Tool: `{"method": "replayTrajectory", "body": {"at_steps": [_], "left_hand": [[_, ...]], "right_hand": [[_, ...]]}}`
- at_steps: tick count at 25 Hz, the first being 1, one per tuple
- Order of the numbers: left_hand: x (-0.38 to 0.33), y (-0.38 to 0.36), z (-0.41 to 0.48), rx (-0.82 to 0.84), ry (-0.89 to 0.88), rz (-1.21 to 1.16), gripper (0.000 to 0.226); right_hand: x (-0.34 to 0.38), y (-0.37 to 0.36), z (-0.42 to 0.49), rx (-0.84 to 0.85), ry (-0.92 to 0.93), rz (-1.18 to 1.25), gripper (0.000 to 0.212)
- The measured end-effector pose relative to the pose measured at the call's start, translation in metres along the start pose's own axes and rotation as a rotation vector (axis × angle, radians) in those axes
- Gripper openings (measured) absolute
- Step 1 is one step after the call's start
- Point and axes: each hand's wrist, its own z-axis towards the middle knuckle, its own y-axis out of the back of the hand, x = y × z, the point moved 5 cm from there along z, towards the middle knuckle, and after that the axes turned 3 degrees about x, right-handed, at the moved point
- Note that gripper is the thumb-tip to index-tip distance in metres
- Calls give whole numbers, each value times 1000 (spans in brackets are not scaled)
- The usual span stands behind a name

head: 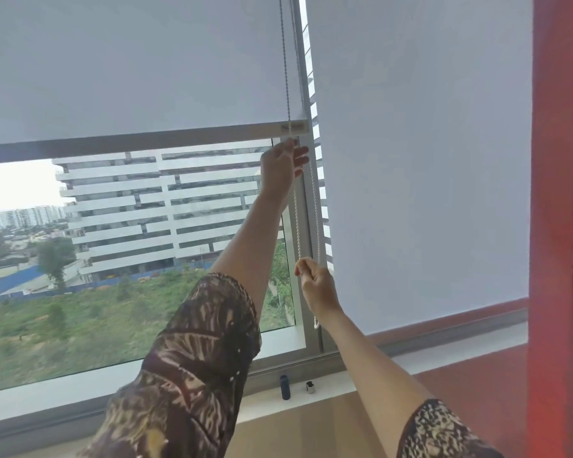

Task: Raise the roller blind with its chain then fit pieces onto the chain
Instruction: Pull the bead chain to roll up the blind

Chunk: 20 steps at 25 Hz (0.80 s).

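Observation:
The left roller blind (129, 67) is partly raised, its bottom bar (146, 140) about a third of the way down the window. A white bead chain (297, 223) hangs in a loop beside the window frame. My left hand (283, 166) reaches high, just under the bar's right end, and pinches one strand of the chain. Lower down, my right hand (315, 282) is closed in a fist on the chain, whose loop end (316, 322) pokes out below the wrist. Two small pieces, a dark blue cylinder (284, 387) and a metallic clip-like part (310, 387), sit on the sill.
A second blind (420, 143) on the right is lowered almost to the sill. A red wall or column (559, 226) stands at the far right. The white sill (47, 398) runs along the window's base, with wooden floor (311, 431) below. Buildings and greenery show through the glass.

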Motion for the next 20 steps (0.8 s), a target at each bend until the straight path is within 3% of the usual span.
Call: {"method": "replayTrajectory", "body": {"at_steps": [13, 17, 20], "left_hand": [[-7, -15, 11, -95, -1, -33, 24], [-6, -4, 8, -194, -102, 142, 35], [-6, 11, 5, -236, -138, 218, 37]], "right_hand": [[-85, -1, -56, 167, -183, -242, 30], [-81, 2, -47, 215, -204, -359, 31], [-75, 3, -35, 312, -328, -313, 29]]}}
